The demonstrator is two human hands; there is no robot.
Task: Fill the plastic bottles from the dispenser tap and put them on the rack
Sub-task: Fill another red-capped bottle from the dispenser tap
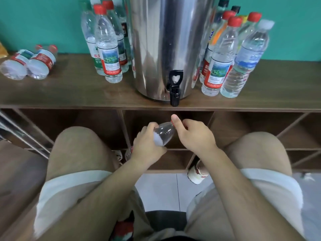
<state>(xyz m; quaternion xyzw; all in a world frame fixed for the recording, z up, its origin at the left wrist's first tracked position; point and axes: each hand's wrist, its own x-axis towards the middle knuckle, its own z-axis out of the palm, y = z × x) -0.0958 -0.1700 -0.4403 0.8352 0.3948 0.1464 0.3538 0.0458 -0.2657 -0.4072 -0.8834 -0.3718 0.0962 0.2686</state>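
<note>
We hold the plastic bottle (164,132) low in the middle of the frame, tilted with its neck up and to the right. Our left hand (147,145) is wrapped around its body, and our right hand (194,134) pinches the red cap (172,121) between thumb and curled fingers. The bottle sits directly below the black tap (175,89), apart from it, in front of an open compartment (166,117) of the wooden rack (69,96).

The steel dispenser (165,40) stands at the upper centre, its tap jutting over the rack's front edge. Upright bottles (107,47) crowd its left side, and a tighter cluster (224,54) presses close on its right, almost beside the tap. Two more bottles (27,62) lie on their sides at the upper left.

Bare shelf top shows between the lying bottles and the left group. Our knees flank the hands on both sides. A shoe (197,174) rests at the rack's bottom edge, on pale floor tiles (159,192).
</note>
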